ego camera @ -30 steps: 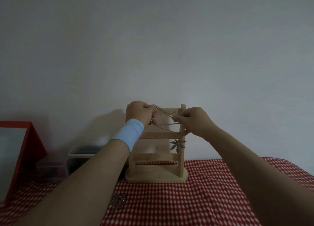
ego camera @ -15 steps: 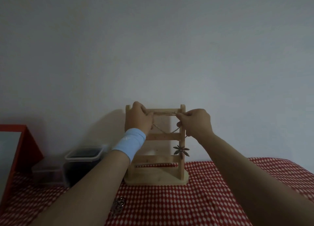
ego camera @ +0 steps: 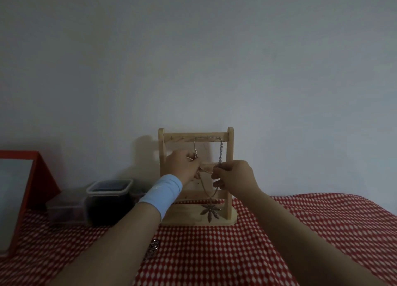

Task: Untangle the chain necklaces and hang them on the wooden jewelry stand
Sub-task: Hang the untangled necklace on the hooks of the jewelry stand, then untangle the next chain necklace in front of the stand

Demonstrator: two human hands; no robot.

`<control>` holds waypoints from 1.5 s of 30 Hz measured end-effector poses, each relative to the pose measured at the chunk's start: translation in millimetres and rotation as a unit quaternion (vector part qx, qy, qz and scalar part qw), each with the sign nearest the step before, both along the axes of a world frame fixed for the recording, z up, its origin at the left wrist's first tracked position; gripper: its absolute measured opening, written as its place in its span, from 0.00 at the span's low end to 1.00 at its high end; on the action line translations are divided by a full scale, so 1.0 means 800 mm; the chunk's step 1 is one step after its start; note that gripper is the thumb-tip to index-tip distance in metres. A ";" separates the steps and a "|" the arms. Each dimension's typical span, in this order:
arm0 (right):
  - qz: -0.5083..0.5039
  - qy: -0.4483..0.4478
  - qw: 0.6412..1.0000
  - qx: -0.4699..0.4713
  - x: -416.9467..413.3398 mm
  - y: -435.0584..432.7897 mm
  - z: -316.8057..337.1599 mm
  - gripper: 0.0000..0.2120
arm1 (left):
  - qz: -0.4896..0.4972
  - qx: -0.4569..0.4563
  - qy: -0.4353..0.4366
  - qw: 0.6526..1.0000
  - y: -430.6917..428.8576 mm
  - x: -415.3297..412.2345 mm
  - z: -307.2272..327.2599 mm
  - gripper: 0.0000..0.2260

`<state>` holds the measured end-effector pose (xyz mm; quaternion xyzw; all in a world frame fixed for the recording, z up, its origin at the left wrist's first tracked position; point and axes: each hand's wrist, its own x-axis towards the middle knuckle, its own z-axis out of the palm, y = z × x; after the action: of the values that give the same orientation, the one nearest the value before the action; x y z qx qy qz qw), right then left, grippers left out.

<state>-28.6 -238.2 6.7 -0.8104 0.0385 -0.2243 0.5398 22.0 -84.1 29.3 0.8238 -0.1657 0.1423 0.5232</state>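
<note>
Silvery link chain [ego camera: 220, 152] drapes over wooden stand [ego camera: 230, 157].

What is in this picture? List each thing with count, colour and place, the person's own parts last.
wall: 1, grey-white, behind everything
tablecloth: 1, red-and-white checked, over the table
wooden jewelry stand: 1, pale wood, upright at centre by the wall
chain necklace: 1, silvery, hung from the stand's top bar, two strands down
leaf pendant: 1, dark metal, at the chain's bottom, before the stand's base
dark container: 1, blackish with pale rim, left of the stand
clear box: 1, see-through, left of the dark container
red board: 1, red with pale face, leaning at far left
metal rings: small cluster, silvery, on the cloth by the left forearm
wristband: 1, light blue, left wrist
left hand: 1, pinching the left strand
right hand: 1, pinching the right strand
</note>
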 end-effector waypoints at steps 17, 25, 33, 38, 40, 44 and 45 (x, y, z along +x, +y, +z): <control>0.057 0.071 0.995 -0.034 0.007 0.008 -0.055 0.08 | -0.043 0.175 0.030 0.983 0.000 -0.005 -0.059 0.16; 0.039 0.100 0.991 -0.080 0.019 -0.004 -0.080 0.08 | -0.097 0.283 0.117 0.947 -0.007 -0.010 -0.091 0.06; 0.000 0.137 0.939 -0.315 0.021 -0.001 -0.100 0.11 | -0.066 0.338 0.062 0.937 -0.017 -0.005 -0.124 0.07; -0.054 0.174 0.918 -0.353 0.017 0.005 -0.098 0.10 | -0.060 0.360 0.070 0.928 0.001 -0.008 -0.123 0.07; -0.081 0.164 0.899 -0.397 0.007 0.012 -0.087 0.12 | -0.068 0.342 0.075 0.934 0.018 -0.011 -0.118 0.08; 0.014 0.170 0.912 -0.373 -0.008 0.051 -0.060 0.12 | -0.073 0.319 0.068 0.943 0.067 -0.019 -0.105 0.09; 0.061 0.179 0.916 -0.353 -0.010 0.067 -0.059 0.10 | -0.067 0.326 0.071 0.940 0.081 -0.021 -0.105 0.09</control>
<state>-36.7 -185.0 -40.2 -0.9756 0.0031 -0.0413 0.2157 5.3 -18.9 -54.5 0.9441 -0.2203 -0.0142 0.2449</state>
